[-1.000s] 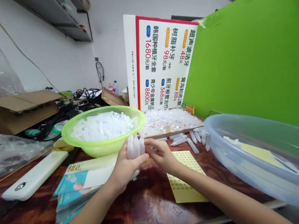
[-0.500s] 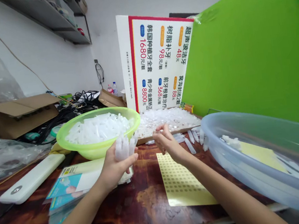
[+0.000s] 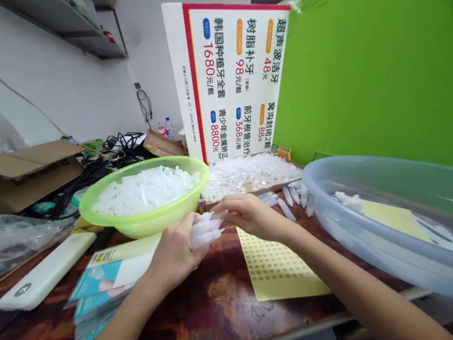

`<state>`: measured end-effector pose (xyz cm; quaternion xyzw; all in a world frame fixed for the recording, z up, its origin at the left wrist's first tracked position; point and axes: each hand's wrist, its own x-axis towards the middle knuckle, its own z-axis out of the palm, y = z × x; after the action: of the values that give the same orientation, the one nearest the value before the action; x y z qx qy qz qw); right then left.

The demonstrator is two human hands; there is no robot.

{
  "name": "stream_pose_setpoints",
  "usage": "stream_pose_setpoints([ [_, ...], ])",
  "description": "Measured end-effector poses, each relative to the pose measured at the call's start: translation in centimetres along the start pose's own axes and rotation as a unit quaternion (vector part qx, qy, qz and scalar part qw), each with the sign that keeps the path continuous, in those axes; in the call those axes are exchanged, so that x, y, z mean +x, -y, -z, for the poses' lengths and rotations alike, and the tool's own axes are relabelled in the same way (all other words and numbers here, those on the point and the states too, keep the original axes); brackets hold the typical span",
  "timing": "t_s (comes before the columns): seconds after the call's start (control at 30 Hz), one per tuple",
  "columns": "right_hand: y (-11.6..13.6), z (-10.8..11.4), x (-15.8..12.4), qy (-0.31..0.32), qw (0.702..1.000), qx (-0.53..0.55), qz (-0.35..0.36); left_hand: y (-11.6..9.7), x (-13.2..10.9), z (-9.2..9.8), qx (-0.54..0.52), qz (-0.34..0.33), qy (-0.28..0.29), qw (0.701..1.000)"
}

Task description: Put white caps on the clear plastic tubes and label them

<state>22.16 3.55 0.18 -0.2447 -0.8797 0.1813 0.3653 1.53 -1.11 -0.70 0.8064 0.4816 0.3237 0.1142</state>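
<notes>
Several small translucent white plastic tubes [image 3: 205, 232] with narrow tips are bunched in my left hand [image 3: 174, 252], its fingers wrapped round them and the tips pointing right. My right hand [image 3: 252, 216] meets the bunch from the right, its fingers pinched at the tip of the uppermost tube; the fingertips partly hide this contact. Below my right hand lies a yellow sheet [image 3: 278, 268] with rows of small round stickers. Behind my left hand stands a yellow-green basin [image 3: 134, 224] heaped with similar white tubes [image 3: 147, 190].
A shallow cardboard tray [image 3: 248, 186] holds many small white pieces. Loose tubes [image 3: 286, 209] lie beside a large bluish basin [image 3: 383, 250] at right. Blue printed packets [image 3: 96, 286] and a white power bank [image 3: 45, 272] lie left. A printed board [image 3: 233, 82] stands behind.
My right hand has moved left to the tubes in my left hand. The bunch has tilted from upright to pointing right. The view has shifted slightly.
</notes>
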Motion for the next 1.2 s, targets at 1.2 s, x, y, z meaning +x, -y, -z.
stream_pose_setpoints([
  [1.2,0.1,-0.3,0.1,0.048,0.993,-0.078,-0.075,1.5,1.4,0.8,0.014,-0.015,0.003,1.000],
])
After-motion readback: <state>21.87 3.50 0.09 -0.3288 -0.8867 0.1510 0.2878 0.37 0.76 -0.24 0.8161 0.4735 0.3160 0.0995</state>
